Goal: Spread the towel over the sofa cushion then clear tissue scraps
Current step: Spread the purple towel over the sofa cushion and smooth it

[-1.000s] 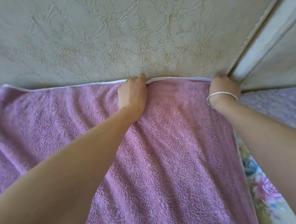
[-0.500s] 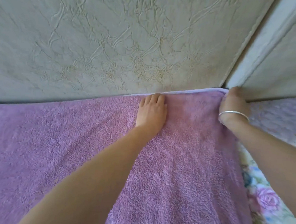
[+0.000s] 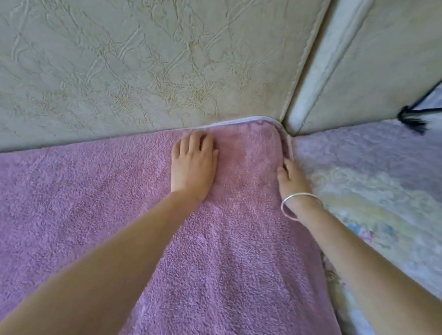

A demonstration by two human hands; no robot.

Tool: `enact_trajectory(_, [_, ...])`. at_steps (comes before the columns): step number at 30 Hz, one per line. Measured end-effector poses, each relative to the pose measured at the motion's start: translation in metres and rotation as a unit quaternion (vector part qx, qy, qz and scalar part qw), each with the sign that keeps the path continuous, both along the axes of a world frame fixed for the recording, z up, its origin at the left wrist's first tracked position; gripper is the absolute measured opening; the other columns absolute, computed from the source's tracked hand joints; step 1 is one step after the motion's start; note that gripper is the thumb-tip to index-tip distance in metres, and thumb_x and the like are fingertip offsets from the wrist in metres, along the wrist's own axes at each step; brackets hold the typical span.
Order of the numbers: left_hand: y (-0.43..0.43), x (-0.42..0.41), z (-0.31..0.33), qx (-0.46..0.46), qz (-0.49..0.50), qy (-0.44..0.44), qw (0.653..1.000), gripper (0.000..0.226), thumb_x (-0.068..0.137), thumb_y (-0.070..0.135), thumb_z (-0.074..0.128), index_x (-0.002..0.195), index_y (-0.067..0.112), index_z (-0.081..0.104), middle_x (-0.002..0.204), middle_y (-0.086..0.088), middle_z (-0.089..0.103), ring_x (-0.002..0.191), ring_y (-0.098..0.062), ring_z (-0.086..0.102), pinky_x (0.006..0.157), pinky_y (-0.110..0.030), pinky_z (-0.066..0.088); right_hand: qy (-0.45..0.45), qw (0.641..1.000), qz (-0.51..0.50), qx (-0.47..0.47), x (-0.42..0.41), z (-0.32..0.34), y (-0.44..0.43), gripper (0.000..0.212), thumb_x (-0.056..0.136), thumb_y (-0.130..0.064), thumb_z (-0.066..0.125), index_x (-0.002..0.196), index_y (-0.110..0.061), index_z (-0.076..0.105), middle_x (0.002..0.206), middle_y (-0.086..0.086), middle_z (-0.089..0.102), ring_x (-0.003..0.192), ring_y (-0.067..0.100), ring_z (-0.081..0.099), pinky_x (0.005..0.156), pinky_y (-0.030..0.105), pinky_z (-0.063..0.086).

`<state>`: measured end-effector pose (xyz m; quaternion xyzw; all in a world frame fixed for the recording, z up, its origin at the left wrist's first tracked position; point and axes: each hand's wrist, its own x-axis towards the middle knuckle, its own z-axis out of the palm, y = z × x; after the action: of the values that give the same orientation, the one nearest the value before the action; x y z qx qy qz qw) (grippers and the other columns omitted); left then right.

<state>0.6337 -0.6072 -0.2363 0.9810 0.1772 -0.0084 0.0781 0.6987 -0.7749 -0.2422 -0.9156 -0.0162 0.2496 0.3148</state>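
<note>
A pink-purple terry towel [image 3: 221, 259] lies flat over the sofa seat cushion, its pale hemmed far edge against the backrest. My left hand [image 3: 194, 165] rests palm down on the towel near that far edge, fingers slightly apart. My right hand [image 3: 291, 176], with a silver bangle on the wrist, presses along the towel's right edge near the far right corner, fingers pushing into the fold there. No tissue scraps are in view.
The cracked beige leather backrest [image 3: 144, 52] rises behind the towel, with a seam gap [image 3: 324, 57] between two back cushions. A floral and lilac cover [image 3: 375, 193] lies on the neighbouring seat at right. A dark cord [image 3: 414, 115] shows at the far right.
The towel's far edge has gone from raised and wrinkled to lying flat against the backrest. My left hand flattened onto the towel; my right hand slid down from the corner along the right edge.
</note>
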Motion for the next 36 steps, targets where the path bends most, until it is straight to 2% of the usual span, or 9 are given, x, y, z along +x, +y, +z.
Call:
enact_trajectory(5, [-0.061,-0.087,0.003,-0.029,-0.166,-0.052,0.984,0.043,0.087,0.024,0.037,0.120,0.007,0.057,0.123,-0.012,0.063,0.117,-0.027,0.058,0.102,-0.038,0.030,0.026,0.999,0.014,-0.017,-0.100,0.015,-0.064,0.049,0.099,-0.005,0.033,0.147,-0.010,0.025,0.153,0.012,0.031,0.140,0.021,0.033,0.107,0.015,0.019])
enact_trajectory(8, [-0.091,-0.127,0.004,-0.037,-0.235,0.027,0.971,0.043,0.099,0.032,0.017,0.130,0.012,0.040,0.134,-0.007,0.057,0.129,-0.023,0.038,0.111,-0.037,0.017,0.035,0.999,0.005,-0.037,-0.159,0.014,-0.106,0.052,0.094,-0.009,0.029,0.146,-0.008,0.026,0.154,0.011,0.028,0.142,0.019,0.029,0.104,0.005,0.010])
enact_trajectory(11, [-0.116,-0.145,0.010,-0.021,-0.283,0.104,0.953,0.060,0.098,0.036,0.001,0.131,0.013,0.046,0.134,-0.005,0.056,0.130,-0.022,0.033,0.112,-0.037,0.006,0.123,0.990,-0.036,-0.062,-0.214,0.011,-0.149,0.048,0.100,-0.014,0.025,0.147,-0.008,0.019,0.155,0.012,0.024,0.143,0.019,0.029,0.111,0.014,0.014])
enact_trajectory(15, [-0.146,-0.158,0.021,0.008,-0.353,0.191,0.916,0.070,0.098,0.036,-0.002,0.124,0.014,0.060,0.129,-0.005,0.061,0.123,-0.025,0.054,0.108,-0.041,0.019,0.213,0.965,-0.044,-0.148,-0.266,0.013,-0.187,0.050,0.102,-0.022,0.026,0.150,-0.022,0.013,0.148,0.010,0.041,0.134,0.023,0.044,0.106,0.025,0.034])
enact_trajectory(20, [-0.177,-0.188,0.025,0.004,-0.385,0.203,0.900,0.063,0.097,0.038,0.010,0.121,0.011,0.062,0.126,-0.005,0.063,0.119,-0.024,0.058,0.105,-0.043,0.028,0.193,0.951,-0.061,-0.234,-0.300,0.011,-0.210,0.036,0.100,-0.016,0.032,0.132,-0.006,0.046,0.137,0.015,0.050,0.126,0.023,0.050,0.102,0.029,0.039])
enact_trajectory(23, [-0.186,-0.194,0.028,0.033,-0.379,0.192,0.905,0.060,0.097,0.039,0.005,0.146,0.008,0.023,0.156,-0.007,0.022,0.144,-0.024,0.019,0.118,-0.044,0.010,0.194,0.921,-0.045,-0.335,-0.307,0.015,-0.221,0.037,0.099,-0.010,0.027,0.129,-0.011,0.048,0.135,0.009,0.053,0.125,0.022,0.052,0.100,0.030,0.042])
enact_trajectory(25, [-0.191,-0.191,0.035,0.053,-0.388,0.213,0.895,0.057,0.100,0.039,0.009,0.149,0.011,-0.001,0.159,-0.005,-0.004,0.147,-0.022,-0.005,0.119,-0.041,-0.002,0.217,0.905,-0.056,-0.361,-0.313,0.019,-0.227,0.039,0.099,-0.007,0.029,0.131,-0.012,0.050,0.137,0.007,0.053,0.128,0.023,0.051,0.102,0.030,0.042])
enact_trajectory(31, [-0.200,-0.194,0.083,0.045,-0.381,0.224,0.896,0.045,0.100,0.024,0.028,0.144,0.012,0.027,0.153,-0.005,0.026,0.141,-0.023,0.023,0.115,-0.037,0.025,0.202,0.940,-0.111,-0.252,-0.308,0.065,-0.215,0.033,0.094,-0.015,0.045,0.126,-0.010,0.052,0.135,0.011,0.054,0.126,0.028,0.051,0.099,0.034,0.044])
enact_trajectory(36, [-0.207,-0.229,0.154,-0.006,-0.367,0.222,0.903,0.042,0.099,0.029,0.030,0.136,0.011,0.035,0.135,-0.006,0.046,0.125,-0.022,0.041,0.099,-0.033,0.041,0.167,0.970,-0.103,-0.145,-0.332,0.148,-0.211,0.049,0.097,-0.026,0.042,0.142,-0.010,0.033,0.146,0.011,0.041,0.134,0.026,0.041,0.109,0.032,0.035])
